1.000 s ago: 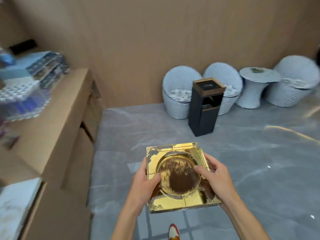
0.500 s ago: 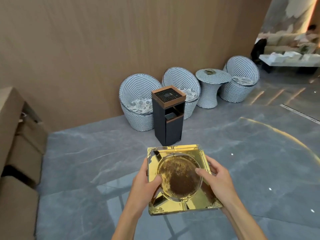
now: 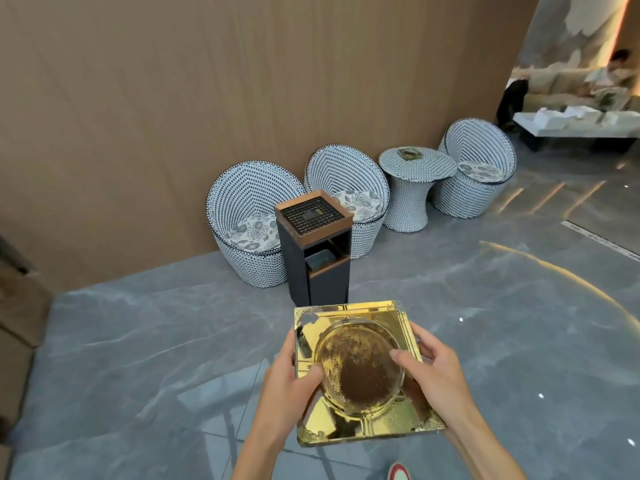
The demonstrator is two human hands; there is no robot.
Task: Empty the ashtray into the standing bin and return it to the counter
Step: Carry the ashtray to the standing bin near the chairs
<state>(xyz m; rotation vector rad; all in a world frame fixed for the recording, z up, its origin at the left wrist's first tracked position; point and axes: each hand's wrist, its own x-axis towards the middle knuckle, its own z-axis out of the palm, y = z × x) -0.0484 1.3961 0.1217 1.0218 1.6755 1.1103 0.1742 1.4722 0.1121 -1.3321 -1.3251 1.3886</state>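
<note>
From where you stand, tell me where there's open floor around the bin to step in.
The grey floor is bare from the ashtray, held in the left hand and right hand, up to the bin, and off to its right. Behind the bin it is crowded: chairs and a small table against the wall.

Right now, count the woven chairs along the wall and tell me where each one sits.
3. One woven chair stands left of the standing bin, one right behind the bin, and one right of the small woven table. More could be out of frame.
</note>
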